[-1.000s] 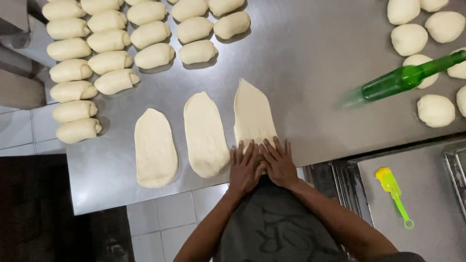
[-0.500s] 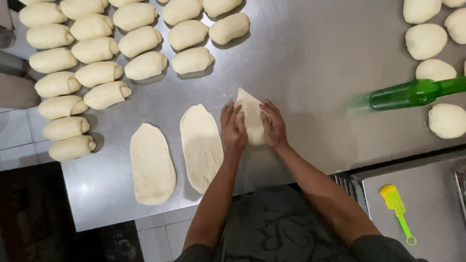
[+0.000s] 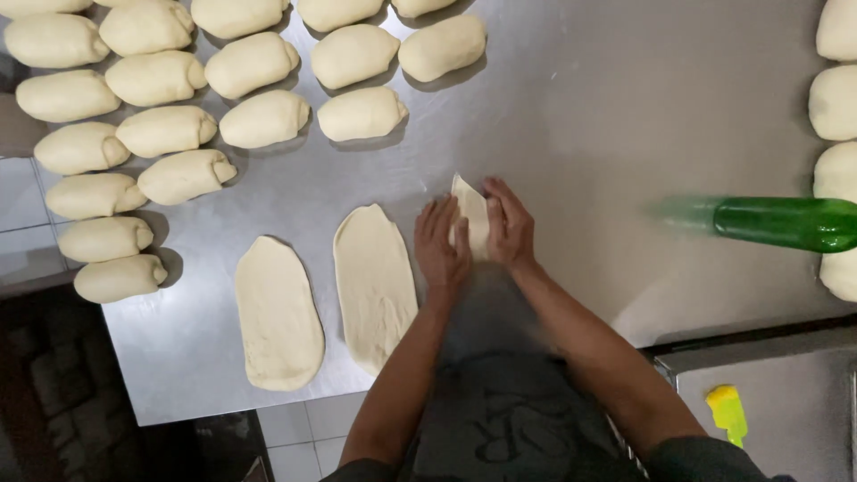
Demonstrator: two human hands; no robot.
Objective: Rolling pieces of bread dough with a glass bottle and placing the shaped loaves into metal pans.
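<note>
Dough lay between both hands near the middle of the steel desk (image 3: 580,107): a pale rolled piece of dough (image 3: 470,214), its far corner pointing away from the person. The left hand (image 3: 441,243) pressed on its left side and the right hand (image 3: 509,225) on its right, fingers curled down over it and holding it, so only the top part showed. Just left of the left hand lay a flattened oval of dough (image 3: 375,284), and beside that a second flattened oval (image 3: 278,312), both flat on the desk and apart from each other. Farther off, toward the upper left, rows of shaped dough rolls (image 3: 170,129) sat close together. To the right, well apart from the hands, a green bottle (image 3: 786,223) lay on its side, with round dough balls (image 3: 835,103) along the right edge. A yellow scraper (image 3: 728,412) rested on a lower surface at the bottom right.
</note>
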